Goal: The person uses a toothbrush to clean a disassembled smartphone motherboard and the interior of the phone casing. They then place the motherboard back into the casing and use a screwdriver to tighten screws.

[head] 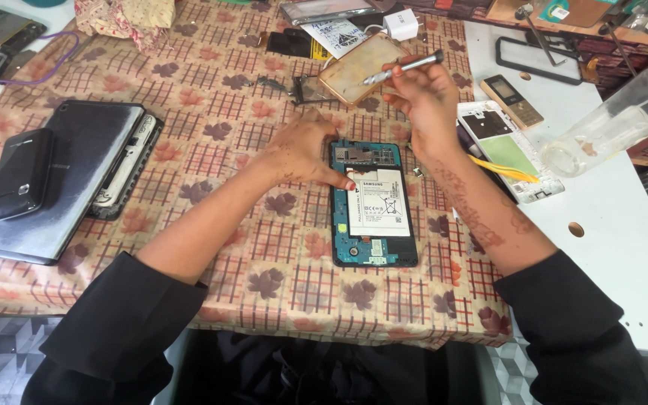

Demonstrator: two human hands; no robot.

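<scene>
Opened tablet (pixel 373 204): back cover off, blue frame and circuit board exposed, white rectangular battery in the middle. Lies flat, long side running away from the person, on the checked leaf-print cloth of the bench (pixel 211 97), slightly right of centre and well back from the near edge.

Left hand (pixel 303 148): forearm comes in from lower left, palm down, fingers curled, one fingertip pressed on the battery's upper left corner. Holds nothing; steadies the tablet.

Right hand (pixel 425 105): forearm rises from lower right, wrist bent, hand raised just above the tablet's top right corner. Fingers closed round a slim metal screwdriver (pixel 405 67), which points up and away toward the right.

Gold back cover (pixel 358 67): lies just beyond the tablet, partly under the screwdriver.

Laptop (pixel 61 176): grey, closed, at far left, with a black pouch (pixel 20 172) on top.

White board (pixel 609 225): bare surface to the right of the cloth; carries a second opened device (pixel 508 146) with a green panel and yellow tool, a small bar-shaped phone (pixel 511 101) and a clear plastic bottle (pixel 624 116) lying on its side.

Open room: bare cloth left of the tablet and between it and the near edge; the right side is crowded.
</scene>
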